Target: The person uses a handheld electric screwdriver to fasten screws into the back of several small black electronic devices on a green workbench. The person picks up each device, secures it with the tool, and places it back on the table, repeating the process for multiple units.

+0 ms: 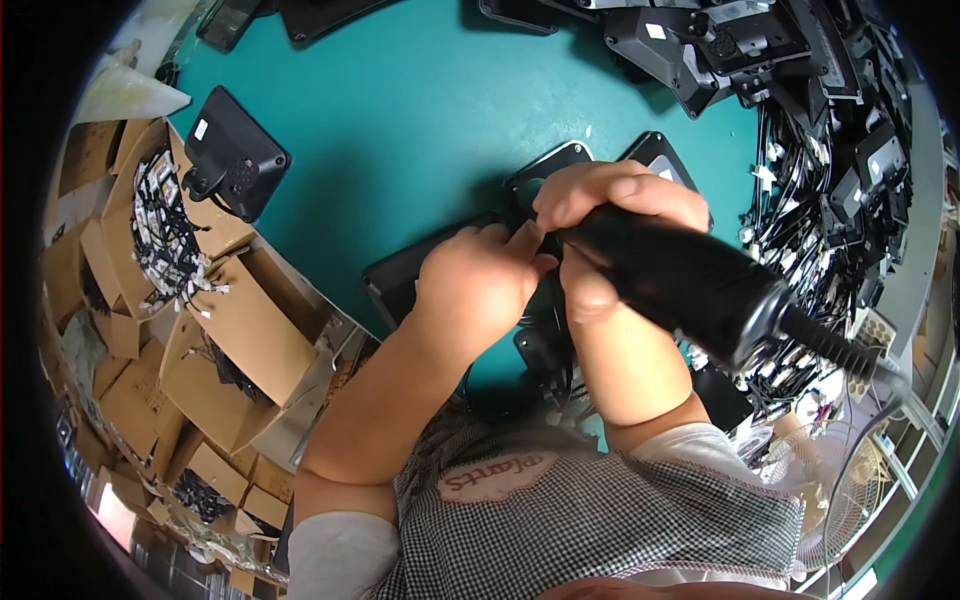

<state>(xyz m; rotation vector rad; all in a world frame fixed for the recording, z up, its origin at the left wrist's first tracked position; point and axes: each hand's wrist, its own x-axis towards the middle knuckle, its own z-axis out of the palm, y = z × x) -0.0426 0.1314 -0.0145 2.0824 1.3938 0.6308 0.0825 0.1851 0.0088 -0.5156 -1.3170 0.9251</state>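
Both hands are working mid-desk: right hand [610, 215] clamping the black corded power screwdriver [690, 280], left hand [480, 285] fingers pinched together, probably steadying the flat black plastic panel [400, 280]; a slipping tip could gouge it.

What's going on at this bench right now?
A person's right hand grips a black electric screwdriver, its tip hidden behind the hands, over a flat black device on the green table. The left hand steadies that device. More black devices and wired parts lie around, with cardboard boxes at the left.

Open brown cardboard boxes [215, 330] at left holding tagged black cables, small white label [201, 129] on black device back
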